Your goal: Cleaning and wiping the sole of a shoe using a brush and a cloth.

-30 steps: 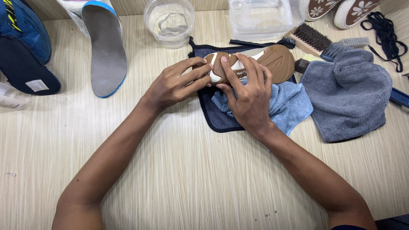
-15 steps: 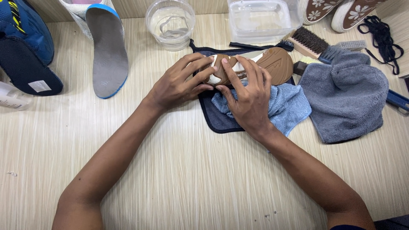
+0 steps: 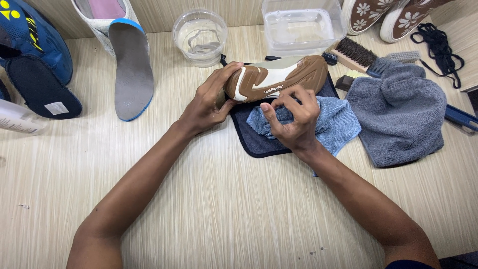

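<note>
A shoe point(image 3: 279, 77) lies on its side with its brown and white sole facing me, over a dark blue mat point(image 3: 259, 144). My left hand point(image 3: 209, 99) grips the shoe's left end. My right hand point(image 3: 291, 117) is bunched around a light blue cloth point(image 3: 333, 124) just below the sole's middle, with the fingertips at the sole's edge.
A grey towel point(image 3: 403, 114) lies to the right, with brushes point(image 3: 356, 55) behind it. A round clear bowl point(image 3: 199, 37) and a clear box point(image 3: 301, 25) stand at the back. A grey insole point(image 3: 132, 69), blue shoes point(image 3: 35, 45) and black laces point(image 3: 440, 45) lie around.
My right hand has come off the sole and gathered the light blue cloth below it. My left hand has slid to the shoe's left end, so more of the sole shows.
</note>
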